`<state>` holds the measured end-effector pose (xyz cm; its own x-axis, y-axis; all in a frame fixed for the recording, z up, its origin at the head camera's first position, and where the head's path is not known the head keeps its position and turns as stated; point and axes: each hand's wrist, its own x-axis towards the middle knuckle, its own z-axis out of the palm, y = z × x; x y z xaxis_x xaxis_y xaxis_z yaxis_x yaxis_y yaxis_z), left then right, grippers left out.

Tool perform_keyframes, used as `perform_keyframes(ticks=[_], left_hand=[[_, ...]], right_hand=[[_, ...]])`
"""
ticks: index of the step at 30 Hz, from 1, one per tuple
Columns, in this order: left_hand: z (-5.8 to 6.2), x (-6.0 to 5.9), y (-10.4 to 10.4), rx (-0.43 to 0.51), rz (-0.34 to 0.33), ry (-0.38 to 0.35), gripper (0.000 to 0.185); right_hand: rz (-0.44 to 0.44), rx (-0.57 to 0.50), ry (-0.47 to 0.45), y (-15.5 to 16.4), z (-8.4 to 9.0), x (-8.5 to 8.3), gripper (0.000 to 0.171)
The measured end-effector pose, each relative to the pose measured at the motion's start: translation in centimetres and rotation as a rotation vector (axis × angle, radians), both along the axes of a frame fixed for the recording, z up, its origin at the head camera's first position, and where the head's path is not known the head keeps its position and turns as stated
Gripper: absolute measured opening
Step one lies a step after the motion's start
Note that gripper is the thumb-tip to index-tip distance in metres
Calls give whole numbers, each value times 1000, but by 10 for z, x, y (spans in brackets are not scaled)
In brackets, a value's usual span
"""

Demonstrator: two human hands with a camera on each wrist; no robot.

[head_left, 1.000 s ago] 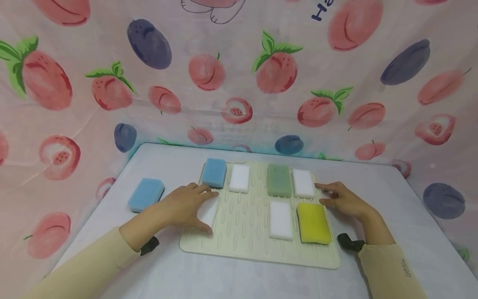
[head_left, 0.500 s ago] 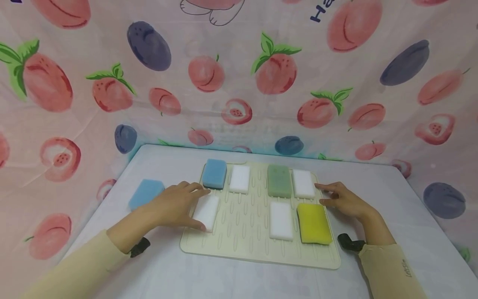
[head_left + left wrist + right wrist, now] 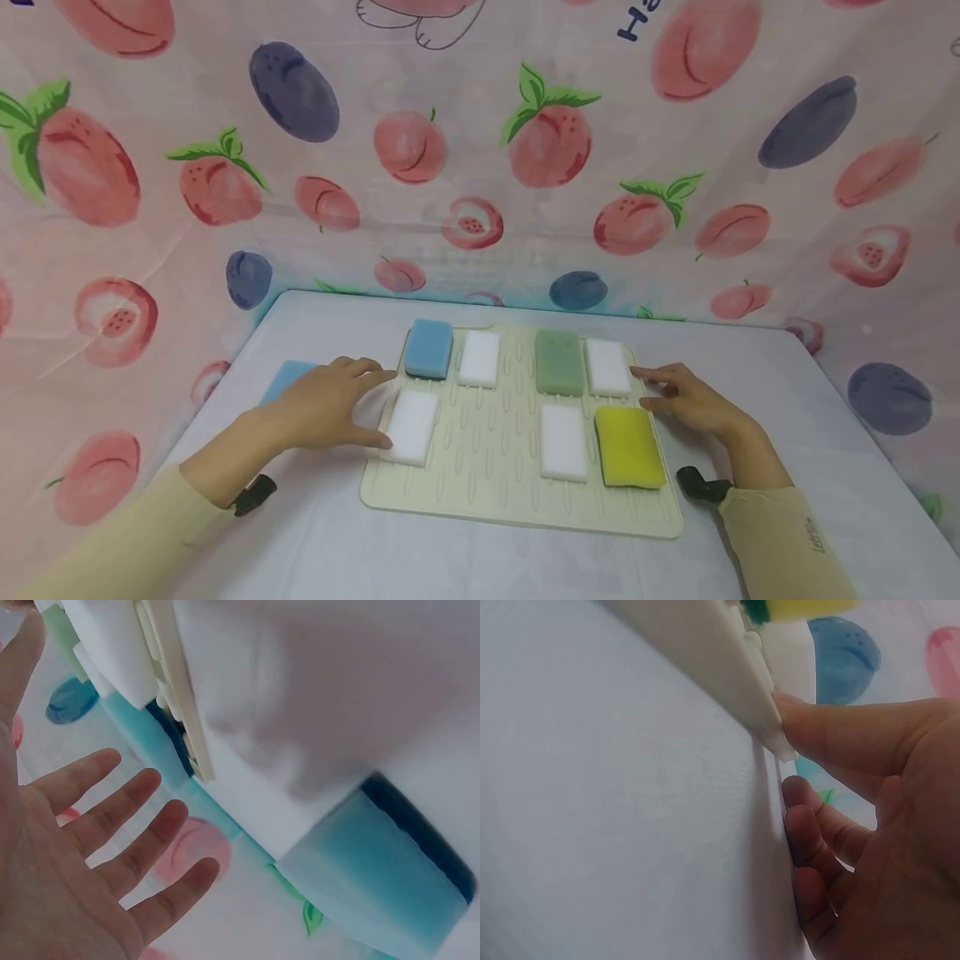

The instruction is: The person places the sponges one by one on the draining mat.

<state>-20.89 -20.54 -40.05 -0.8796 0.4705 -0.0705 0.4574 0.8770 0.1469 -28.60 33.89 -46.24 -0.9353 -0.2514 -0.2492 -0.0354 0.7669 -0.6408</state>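
The left hand (image 3: 71, 855) fills the lower left, palm showing, fingers (image 3: 112, 799) straight and spread, holding nothing. Beyond the fingertips runs the edge of a cream ribbed rubber mat (image 3: 176, 690) with a white foam block (image 3: 109, 645) on it. A light blue rectangular sponge (image 3: 375, 885) lies on the white desk (image 3: 315, 697) at lower right, apart from the hand.

Bare mat (image 3: 487, 454) centre lies open; sponges (image 3: 480, 358) seemingly crowd its far row.
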Motion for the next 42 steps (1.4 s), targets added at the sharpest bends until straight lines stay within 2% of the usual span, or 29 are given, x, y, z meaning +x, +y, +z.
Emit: perform_keyframes(ticks=[12,21,26,33,42], left_hand=[[7,-1,-28,-36,38,13,97],[10,-3,-44,-60,26,31,97],[10,-4,-52,-81,33,18,98],[8,-6,-64,-86,77,-31,101],[7,-9,-75,-85,72,-31,102]], right_hand=[[-9,10,-6,-3,1,-1,66],[-10,-4,-10,-2,4,-1,66],[-7,-6,-7,-2,5,0,66],[-9,-7,-5,-2,3,0,66],[-14,-9,-21,-2,1,0,67]])
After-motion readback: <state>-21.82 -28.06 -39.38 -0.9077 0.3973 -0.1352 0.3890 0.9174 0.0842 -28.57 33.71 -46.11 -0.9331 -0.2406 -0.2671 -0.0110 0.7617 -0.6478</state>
